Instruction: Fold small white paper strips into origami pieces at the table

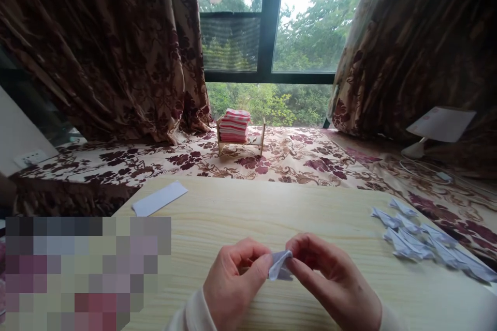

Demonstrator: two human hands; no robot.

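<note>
Between my two hands is a small piece of folded white paper (278,267), held just above the wooden table (233,207). My left hand (238,279) pinches its left side between thumb and fingers. On the other side, my right hand (330,276) grips the upper right corner with thumb and forefinger. A curled fold shows along the paper's front; the rest of its shape is partly covered by my fingers. Several folded white paper pieces (411,238) with pointed ends lie grouped at the table's right side.
A flat white paper strip stack (160,199) lies at the table's far left corner. Beyond the table, a small wooden rack (241,142) holds red-and-white folded cloths (234,126) on a floral-covered ledge (186,158). A white lamp (440,124) with a cord stands at right. The lower left is pixelated.
</note>
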